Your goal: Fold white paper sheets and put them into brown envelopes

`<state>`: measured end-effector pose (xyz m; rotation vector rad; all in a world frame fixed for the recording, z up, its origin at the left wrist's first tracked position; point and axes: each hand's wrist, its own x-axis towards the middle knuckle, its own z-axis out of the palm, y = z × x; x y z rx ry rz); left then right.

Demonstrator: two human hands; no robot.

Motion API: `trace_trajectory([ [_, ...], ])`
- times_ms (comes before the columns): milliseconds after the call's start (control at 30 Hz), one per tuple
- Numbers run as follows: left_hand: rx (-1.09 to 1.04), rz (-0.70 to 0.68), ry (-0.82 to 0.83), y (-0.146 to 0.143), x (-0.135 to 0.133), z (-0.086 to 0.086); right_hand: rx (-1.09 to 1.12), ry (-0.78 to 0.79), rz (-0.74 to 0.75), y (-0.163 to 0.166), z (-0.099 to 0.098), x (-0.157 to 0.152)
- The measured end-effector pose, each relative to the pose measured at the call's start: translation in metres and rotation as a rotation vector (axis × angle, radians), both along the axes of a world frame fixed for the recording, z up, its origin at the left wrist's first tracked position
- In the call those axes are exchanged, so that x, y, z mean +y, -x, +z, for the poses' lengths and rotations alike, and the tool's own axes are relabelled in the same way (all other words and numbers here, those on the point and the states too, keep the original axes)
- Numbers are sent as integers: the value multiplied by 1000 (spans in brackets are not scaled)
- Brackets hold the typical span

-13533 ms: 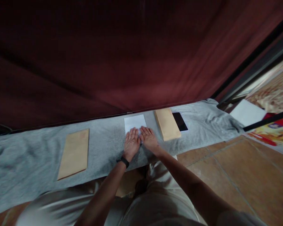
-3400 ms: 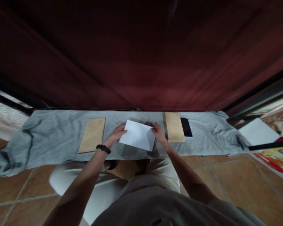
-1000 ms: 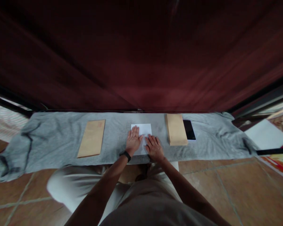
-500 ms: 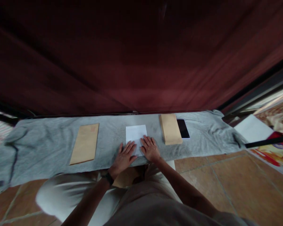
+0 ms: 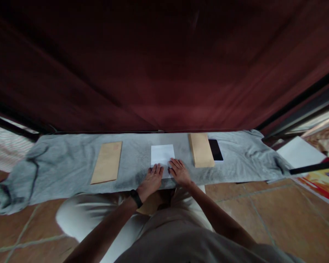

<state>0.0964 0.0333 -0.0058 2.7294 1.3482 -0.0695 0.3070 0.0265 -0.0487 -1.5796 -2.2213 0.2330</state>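
A sheet of white paper (image 5: 162, 153), perhaps folded, lies flat on the grey cloth in front of me. My left hand (image 5: 152, 179) rests on its lower left edge, fingers stretched forward. On the lower right part of the sheet lies my right hand (image 5: 180, 173), flat with the fingers out. Neither hand grips anything. To the left is a brown envelope (image 5: 106, 162), lying flat and apart from my hands. A stack of brown envelopes (image 5: 202, 150) sits to the right of the paper.
A dark-screened phone (image 5: 216, 149) lies beside the stack, partly under it. Grey cloth (image 5: 137, 153) covers the long narrow bench, with a dark red panel (image 5: 159, 80) behind. At far right are a white sheet (image 5: 301, 151) and a dark bar (image 5: 315, 167).
My left hand has slid back toward the paper's near edge, and its fingers are closer together. My right hand stays on the paper's right side. The whole view has shifted slightly.
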Motion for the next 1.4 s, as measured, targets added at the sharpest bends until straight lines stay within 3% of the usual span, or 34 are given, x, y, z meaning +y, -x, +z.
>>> trace_trajectory([
  [267,-229,-12,117,23,12,10,119,74,149,-24,8,-18],
  [400,-369,-6,194,38,5,10,120,134,288,-41,14,-34],
  [467,-419,-8,234,44,-1,9,131,123,282,-45,13,-38],
  [633,-619,46,290,56,2,1,221,88,122,-40,5,-30],
  [833,-811,384,400,59,29,-4,242,132,-109,-28,10,-14],
  [1033,-736,526,326,39,42,-5,275,223,-288,-17,16,0],
  [1400,-480,744,233,15,52,0,96,306,-508,-2,21,28],
])
